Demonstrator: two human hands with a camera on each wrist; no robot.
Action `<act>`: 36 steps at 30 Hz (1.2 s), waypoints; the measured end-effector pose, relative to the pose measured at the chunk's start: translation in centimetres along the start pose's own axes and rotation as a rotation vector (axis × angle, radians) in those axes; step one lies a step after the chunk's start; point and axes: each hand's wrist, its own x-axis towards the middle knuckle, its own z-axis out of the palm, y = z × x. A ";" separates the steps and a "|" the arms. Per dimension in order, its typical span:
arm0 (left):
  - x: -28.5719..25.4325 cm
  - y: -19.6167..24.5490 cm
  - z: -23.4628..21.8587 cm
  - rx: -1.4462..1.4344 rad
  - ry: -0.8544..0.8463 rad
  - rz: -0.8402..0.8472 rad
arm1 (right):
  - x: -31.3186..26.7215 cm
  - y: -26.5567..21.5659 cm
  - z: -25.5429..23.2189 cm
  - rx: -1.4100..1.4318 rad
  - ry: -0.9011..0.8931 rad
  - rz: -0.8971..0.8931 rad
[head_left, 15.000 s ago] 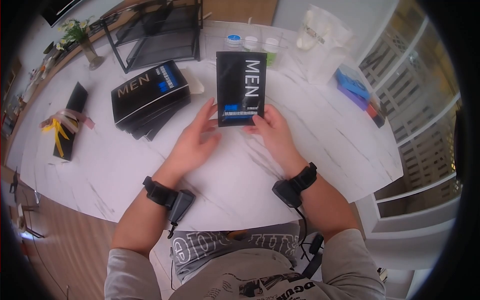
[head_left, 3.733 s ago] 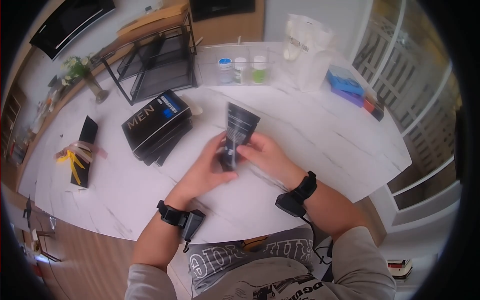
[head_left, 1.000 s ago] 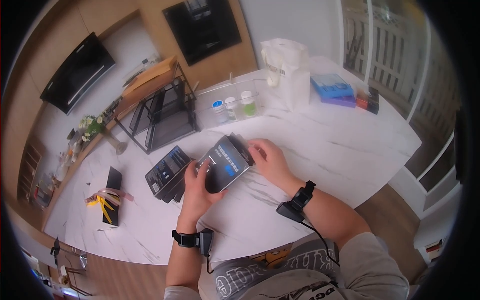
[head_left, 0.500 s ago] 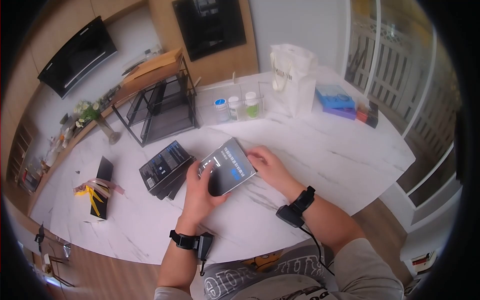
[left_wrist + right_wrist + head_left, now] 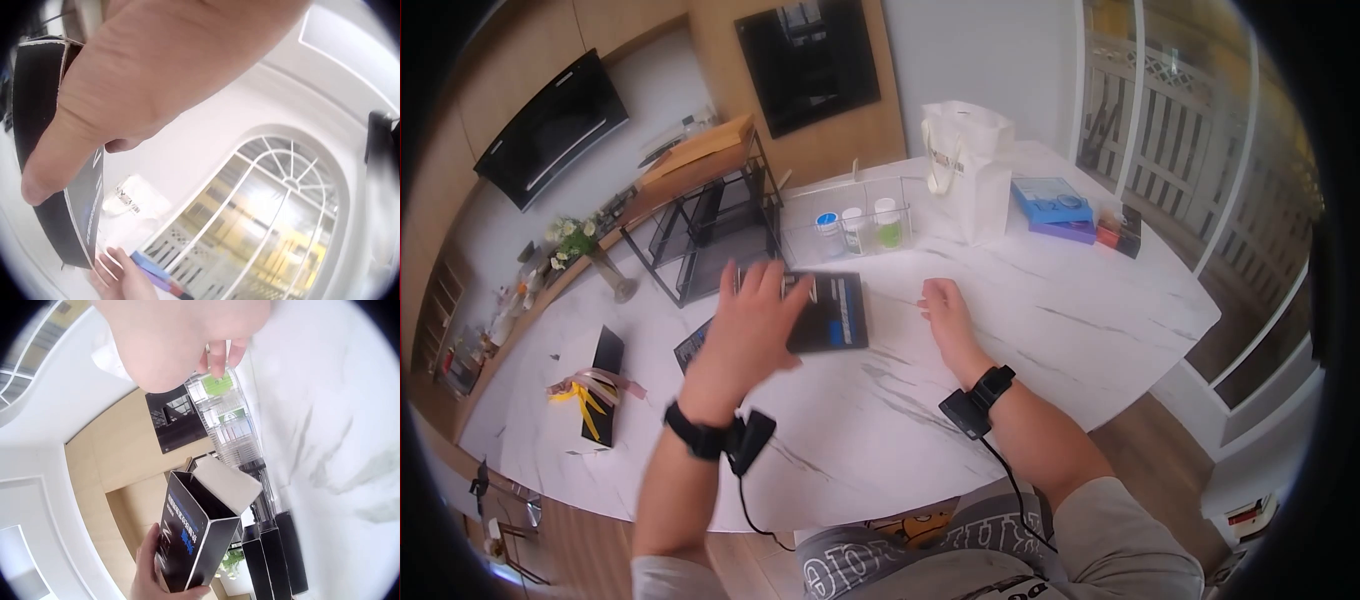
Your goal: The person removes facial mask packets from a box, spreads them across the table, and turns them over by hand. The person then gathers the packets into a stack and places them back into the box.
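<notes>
My left hand (image 5: 745, 325) grips a black box (image 5: 830, 310) with blue lettering, its thumb pressing one side in the left wrist view. In the right wrist view the box stands tilted, its end flap (image 5: 228, 484) raised, pale inner side showing. Several more black boxes (image 5: 275, 559) stand behind it there; in the head view a box corner (image 5: 690, 345) shows past my left hand, which hides the rest. My right hand (image 5: 948, 315) is off to the right of the box, fingers loosely bent, holding nothing.
A black mesh file rack (image 5: 710, 230) and a clear organizer with several white bottles (image 5: 852, 230) stand behind. Farther right are a white paper bag (image 5: 970, 175), a blue box (image 5: 1050, 198) and a red box (image 5: 1115, 235). A ribbon-tied box (image 5: 595, 385) lies at left.
Half a second ago my right hand was at the box's right end; it has drawn away. My left hand has carried the box left, over the other boxes. Earlier, black sachets showed at its end.
</notes>
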 end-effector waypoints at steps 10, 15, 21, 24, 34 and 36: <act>7.2 0.5 -4.1 0.384 -0.206 0.257 | 1.3 1.2 -1.3 -0.054 0.127 -0.071; 7.9 1.1 -5.8 0.365 -0.285 0.227 | 1.7 2.3 -1.5 -0.117 0.154 -0.139; 7.9 0.5 -6.8 0.382 -0.262 0.205 | 2.0 2.6 -1.3 -0.181 0.163 -0.137; 7.9 0.2 -7.7 0.382 -0.255 0.175 | 1.5 2.0 -1.1 -0.235 0.183 -0.151; 7.2 -0.3 -4.6 0.288 -0.230 0.249 | 0.9 1.2 -1.0 -0.259 0.155 -0.155; 7.1 -0.1 -4.2 0.284 -0.297 0.210 | 1.0 1.0 -1.2 -0.249 0.144 -0.149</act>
